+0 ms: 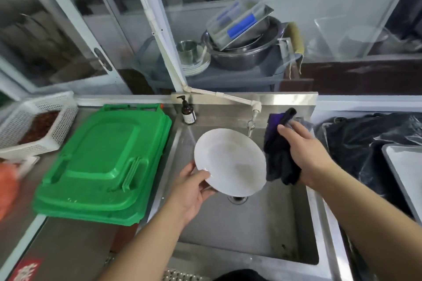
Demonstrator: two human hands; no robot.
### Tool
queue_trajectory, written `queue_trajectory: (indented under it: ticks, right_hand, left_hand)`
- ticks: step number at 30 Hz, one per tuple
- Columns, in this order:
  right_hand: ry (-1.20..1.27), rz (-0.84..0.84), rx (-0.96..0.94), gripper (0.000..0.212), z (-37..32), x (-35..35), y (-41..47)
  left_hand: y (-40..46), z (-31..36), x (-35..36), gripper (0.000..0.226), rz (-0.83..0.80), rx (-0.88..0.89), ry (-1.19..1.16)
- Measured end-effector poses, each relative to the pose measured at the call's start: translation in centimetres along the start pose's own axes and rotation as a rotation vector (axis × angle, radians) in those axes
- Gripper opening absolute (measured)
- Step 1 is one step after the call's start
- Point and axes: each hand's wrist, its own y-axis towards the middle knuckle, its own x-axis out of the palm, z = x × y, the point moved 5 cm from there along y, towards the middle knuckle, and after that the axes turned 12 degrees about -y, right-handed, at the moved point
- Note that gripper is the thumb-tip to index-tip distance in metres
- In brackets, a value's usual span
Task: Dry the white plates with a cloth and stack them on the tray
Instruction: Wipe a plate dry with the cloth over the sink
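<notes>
A round white plate (pixel 230 162) with a shallow well is held tilted above the sink (pixel 251 235), over its drain. A dark, crumpled cloth (pixel 277 155) hangs just beside the plate's right edge. A pale tray (pixel 406 166) lies right of the sink.

Plate (pixel 229 162) over sink (pixel 251 230); cloth (pixel 279 157) right.
</notes>
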Motion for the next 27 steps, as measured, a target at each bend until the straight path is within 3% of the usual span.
queue_trajectory:
  ticks: [4, 8, 13, 17, 21, 27]
  right_hand:
    - [-0.734, 0.076, -0.554, 0.017, -4.6, 0.5, -0.2]
    - [-1.071, 0.087, -0.733, 0.044, -5.5, 1.4, 0.1]
    - [-0.983, 0.208, -0.665, 0.046, -7.4, 1.4, -0.4]
    - [-0.867, 0.164, -0.622, 0.037, -6.5, 3.6, -2.7]
    - [-0.827, 0.053, -0.794, 0.032, -6.7, 7.1, -5.8]
    - [-0.783, 0.202, -0.920, 0.031, -11.3, 7.8, -5.5]
  left_hand:
    - [-1.3, 1.8, 2.1, 0.044, -0.093, 0.072, -0.004]
    - [-2.6, 4.0, 4.8, 0.046, -0.212, 0.189, 0.060]
    - [-3.8, 7.2, 7.2, 0.055, -0.288, 0.327, 0.109]
    - [-3.6, 9.9, 8.1, 0.056, -0.343, 0.404, 0.152]
    - [-3.2, 11.0, 7.8, 0.059, -0.370, 0.397, 0.227]
    - [-3.8, 11.0, 7.3, 0.062, -0.458, 0.384, 0.330]
